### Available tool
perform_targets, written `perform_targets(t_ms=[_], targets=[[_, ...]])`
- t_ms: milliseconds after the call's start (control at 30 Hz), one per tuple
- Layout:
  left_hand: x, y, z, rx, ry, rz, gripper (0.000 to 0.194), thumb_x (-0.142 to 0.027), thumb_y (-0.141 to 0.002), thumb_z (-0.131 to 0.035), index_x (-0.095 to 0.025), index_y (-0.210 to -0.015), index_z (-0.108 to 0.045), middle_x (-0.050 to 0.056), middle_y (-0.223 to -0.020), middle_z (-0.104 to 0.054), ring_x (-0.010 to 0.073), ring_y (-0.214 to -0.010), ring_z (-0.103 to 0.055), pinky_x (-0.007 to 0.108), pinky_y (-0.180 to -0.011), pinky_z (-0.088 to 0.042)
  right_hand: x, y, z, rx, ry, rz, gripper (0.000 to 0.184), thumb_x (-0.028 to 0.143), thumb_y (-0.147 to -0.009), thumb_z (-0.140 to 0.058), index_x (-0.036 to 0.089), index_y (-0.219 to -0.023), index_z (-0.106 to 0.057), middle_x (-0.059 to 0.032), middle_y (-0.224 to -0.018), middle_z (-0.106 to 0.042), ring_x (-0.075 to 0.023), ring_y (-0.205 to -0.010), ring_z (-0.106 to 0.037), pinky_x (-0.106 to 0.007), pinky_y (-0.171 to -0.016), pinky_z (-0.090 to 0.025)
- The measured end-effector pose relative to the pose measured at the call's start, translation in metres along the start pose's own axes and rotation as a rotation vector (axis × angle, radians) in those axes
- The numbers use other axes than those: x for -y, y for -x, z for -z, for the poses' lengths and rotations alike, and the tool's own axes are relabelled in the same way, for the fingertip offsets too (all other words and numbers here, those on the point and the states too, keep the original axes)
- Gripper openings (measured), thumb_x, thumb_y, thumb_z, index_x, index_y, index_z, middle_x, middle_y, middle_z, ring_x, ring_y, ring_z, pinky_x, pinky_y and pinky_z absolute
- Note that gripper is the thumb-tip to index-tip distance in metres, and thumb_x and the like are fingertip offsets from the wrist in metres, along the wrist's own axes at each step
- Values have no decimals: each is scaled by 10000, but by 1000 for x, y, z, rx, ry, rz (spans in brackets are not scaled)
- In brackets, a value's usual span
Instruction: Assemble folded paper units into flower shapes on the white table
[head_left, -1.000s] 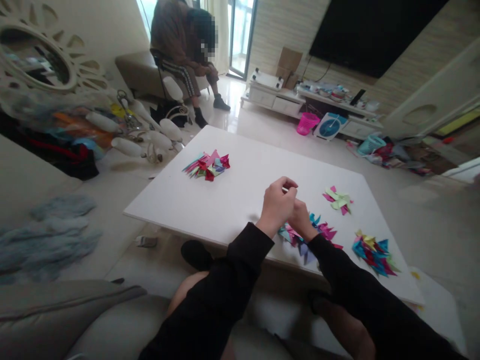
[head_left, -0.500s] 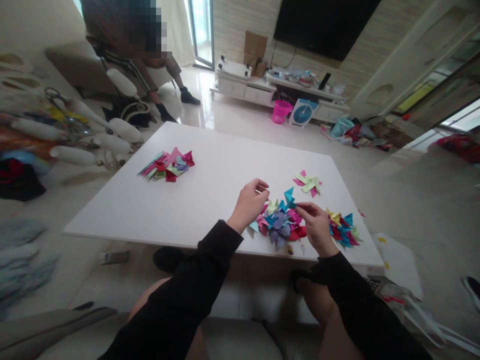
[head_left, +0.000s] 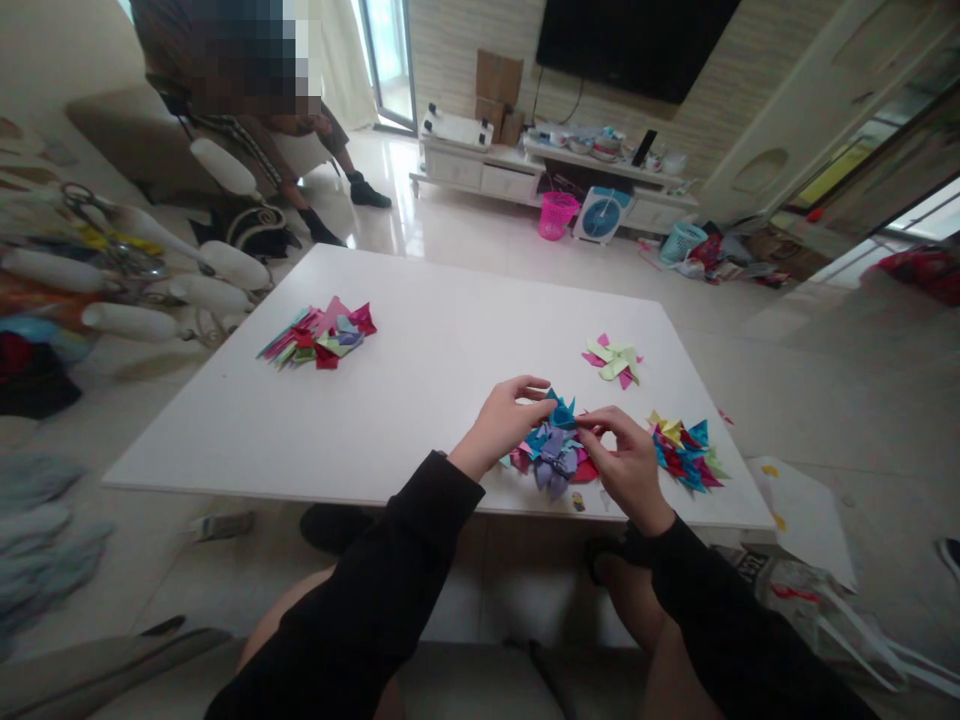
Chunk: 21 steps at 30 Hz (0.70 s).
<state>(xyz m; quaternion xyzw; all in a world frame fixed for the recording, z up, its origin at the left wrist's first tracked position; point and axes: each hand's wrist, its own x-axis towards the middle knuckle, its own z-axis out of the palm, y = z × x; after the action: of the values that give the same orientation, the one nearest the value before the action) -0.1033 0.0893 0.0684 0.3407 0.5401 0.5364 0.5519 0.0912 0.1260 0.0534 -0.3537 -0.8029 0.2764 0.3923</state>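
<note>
A television, low white cabinet and curtain show a home's living room.

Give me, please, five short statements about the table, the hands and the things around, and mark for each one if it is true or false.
1. The left hand and the right hand are both at the blue folded paper. True.
2. The pink basket stands on the white table. False: the pink basket stands on the floor, beside the fan.
3. The light green pinwheel-shaped paper lies on the white table, apart from both hands. True.
4. The sleeves of the person are white. False: the sleeves are black.
5. The left-end paper pile has several colours. True.
</note>
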Motion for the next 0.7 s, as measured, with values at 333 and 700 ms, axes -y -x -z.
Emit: perform_targets(t_ms=[333, 700], targets=[[-5, 9, 1, 11, -88, -50, 231, -125, -790, -724, -107, -1020, -725, 62, -924, -686, 97, -679, -635, 211, -620, -488, 6, 1, 0, 8, 37, 90, 112, 208, -923, -653, 248, -1004, -720, -39, -913, -677, -191, -835, -635, -342, -747, -508], [-4, 8, 1, -1, -70, -57, 227, -108, -765, -747, -101, -989, -716, 78, -950, -705, 108, -716, -659, 217, -646, -493, 5, 0, -5, 23, 30, 79, 110, 222, -929, -635, 251, -989, -723, -44, -922, -678, -192, -831, -638, -343, -727, -520]])
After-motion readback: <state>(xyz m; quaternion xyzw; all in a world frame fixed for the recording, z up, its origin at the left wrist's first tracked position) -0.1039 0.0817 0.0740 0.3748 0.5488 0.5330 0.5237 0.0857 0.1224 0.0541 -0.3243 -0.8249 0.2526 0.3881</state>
